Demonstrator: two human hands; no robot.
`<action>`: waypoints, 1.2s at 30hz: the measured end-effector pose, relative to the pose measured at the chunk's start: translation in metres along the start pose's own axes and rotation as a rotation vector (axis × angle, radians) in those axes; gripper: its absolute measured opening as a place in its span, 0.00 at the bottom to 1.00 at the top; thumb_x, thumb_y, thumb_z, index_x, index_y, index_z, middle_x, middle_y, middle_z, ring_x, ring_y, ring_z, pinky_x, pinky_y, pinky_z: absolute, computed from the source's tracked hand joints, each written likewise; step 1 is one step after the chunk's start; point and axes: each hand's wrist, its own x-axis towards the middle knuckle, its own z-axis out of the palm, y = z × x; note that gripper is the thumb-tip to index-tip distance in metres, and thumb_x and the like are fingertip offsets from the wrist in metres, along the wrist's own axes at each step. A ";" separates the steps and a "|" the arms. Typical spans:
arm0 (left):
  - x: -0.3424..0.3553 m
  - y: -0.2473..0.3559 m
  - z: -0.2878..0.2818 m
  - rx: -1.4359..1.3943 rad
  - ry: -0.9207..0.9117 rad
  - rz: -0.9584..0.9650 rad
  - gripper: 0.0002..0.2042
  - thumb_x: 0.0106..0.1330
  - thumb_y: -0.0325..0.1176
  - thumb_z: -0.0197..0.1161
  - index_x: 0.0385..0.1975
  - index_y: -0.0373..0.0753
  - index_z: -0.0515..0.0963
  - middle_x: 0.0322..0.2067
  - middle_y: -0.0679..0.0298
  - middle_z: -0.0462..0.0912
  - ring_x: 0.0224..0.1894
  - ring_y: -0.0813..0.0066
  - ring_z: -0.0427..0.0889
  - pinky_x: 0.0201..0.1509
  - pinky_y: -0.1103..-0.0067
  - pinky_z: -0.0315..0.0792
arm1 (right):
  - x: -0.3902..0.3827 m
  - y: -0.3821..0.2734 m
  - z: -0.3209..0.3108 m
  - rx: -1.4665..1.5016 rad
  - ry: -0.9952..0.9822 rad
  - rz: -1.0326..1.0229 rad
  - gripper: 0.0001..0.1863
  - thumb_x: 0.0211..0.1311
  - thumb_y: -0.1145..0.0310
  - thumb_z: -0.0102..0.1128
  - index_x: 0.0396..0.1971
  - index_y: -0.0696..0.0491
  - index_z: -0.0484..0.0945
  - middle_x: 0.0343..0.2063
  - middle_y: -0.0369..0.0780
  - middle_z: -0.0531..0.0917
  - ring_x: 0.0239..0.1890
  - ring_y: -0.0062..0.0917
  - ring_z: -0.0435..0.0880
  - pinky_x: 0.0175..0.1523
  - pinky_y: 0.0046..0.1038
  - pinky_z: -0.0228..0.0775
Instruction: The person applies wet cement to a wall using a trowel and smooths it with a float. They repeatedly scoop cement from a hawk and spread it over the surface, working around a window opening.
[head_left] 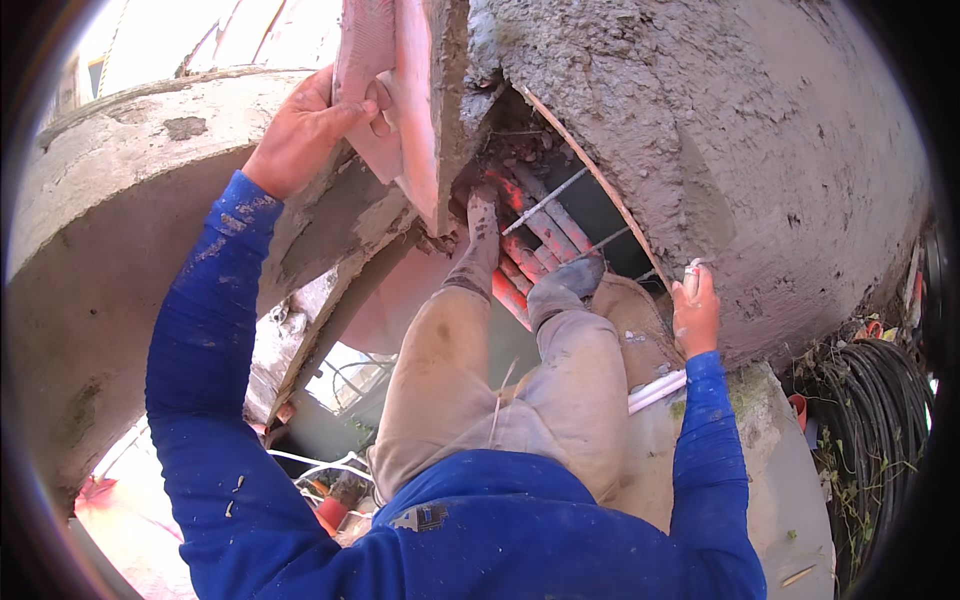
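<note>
Two hands are in view, each engaged with one item. The left hand (315, 135) is at upper left, raised; its fingers are closed around the grip of one pink board (415, 95), with the thumb lying against it. The board is positioned at top centre, standing on edge, with grey material along its right side. The right hand (697, 318) is at right, its fingers curled around one small object (693, 275); most of this object is concealed by the hand, and its type cannot be determined. The right hand is located just beside one large, rough grey concrete mass (790, 170); contact between them cannot be confirmed. One curved concrete section (130, 215) occupies the left side. Between the two concrete bodies is one opening, bordered on its right by one thin curved strip (590, 170). At least two ribbed metal bars (548, 200) cross the opening. Several red-and-grey poles (550, 240) lie beneath; the exact count cannot be determined. Two feet (483, 220) in muddy coverings are set at the poles. One coil of black cable (875, 410) is at far right.
</note>
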 end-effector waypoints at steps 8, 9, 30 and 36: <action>0.012 0.012 -0.013 0.064 -0.029 0.032 0.14 0.75 0.33 0.60 0.56 0.35 0.77 0.47 0.65 0.82 0.47 0.77 0.83 0.55 0.75 0.77 | -0.006 -0.026 0.015 -0.007 -0.047 0.086 0.27 0.69 0.67 0.65 0.64 0.57 0.69 0.49 0.59 0.85 0.52 0.58 0.85 0.56 0.47 0.76; 0.013 0.013 -0.009 0.044 -0.039 0.026 0.14 0.75 0.33 0.60 0.56 0.34 0.77 0.47 0.65 0.82 0.47 0.77 0.83 0.54 0.75 0.76 | -0.006 -0.027 0.017 0.010 -0.024 0.077 0.27 0.69 0.67 0.65 0.65 0.57 0.69 0.50 0.59 0.85 0.52 0.57 0.85 0.57 0.46 0.76; -0.007 0.022 0.015 0.127 -0.039 -0.033 0.11 0.76 0.29 0.59 0.53 0.33 0.75 0.44 0.65 0.81 0.44 0.77 0.81 0.53 0.75 0.75 | -0.064 -0.013 0.036 0.471 0.057 0.373 0.27 0.70 0.68 0.65 0.66 0.56 0.71 0.37 0.41 0.81 0.25 0.20 0.79 0.29 0.29 0.75; -0.008 0.026 0.022 0.151 -0.057 -0.021 0.10 0.76 0.30 0.59 0.53 0.34 0.76 0.47 0.64 0.81 0.45 0.76 0.81 0.53 0.74 0.76 | -0.073 -0.023 0.026 0.495 0.031 0.430 0.26 0.71 0.68 0.64 0.66 0.56 0.71 0.36 0.40 0.81 0.25 0.21 0.79 0.30 0.29 0.75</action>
